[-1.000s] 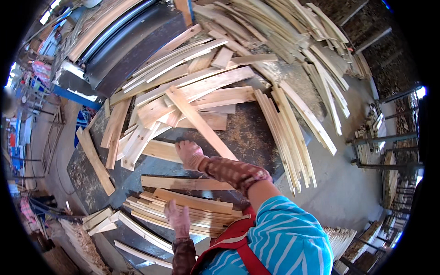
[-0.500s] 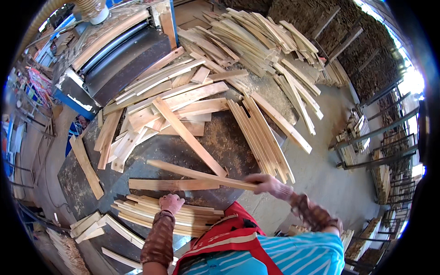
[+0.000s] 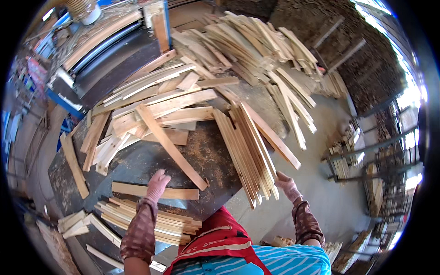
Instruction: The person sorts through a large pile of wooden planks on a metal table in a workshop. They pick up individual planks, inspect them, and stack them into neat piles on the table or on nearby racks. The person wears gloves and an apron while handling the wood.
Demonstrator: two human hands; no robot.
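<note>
Hands [image 3: 157,185] at planks [image 3: 245,156], red apron [image 3: 224,236] illegibly marked

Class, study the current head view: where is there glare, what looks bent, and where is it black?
In the head view, the openings at far right glare white; the table shows a pale sheen beside the near stack, which looks bowed, likely by the fisheye; the picture's corners are black.

Left hand [image 3: 157,185] over a lone board [image 3: 128,188] on the dark, sawdust-strewn tabletop [image 3: 137,162]; contact unclear. Right hand [image 3: 288,187] at the near end of a row of slats [image 3: 243,156], by its outer edge, grip unclear; slat ends overhang the tabletop. Stacked strips [image 3: 169,224] nearest the body, jumbled planks [image 3: 165,110] beyond.
</note>
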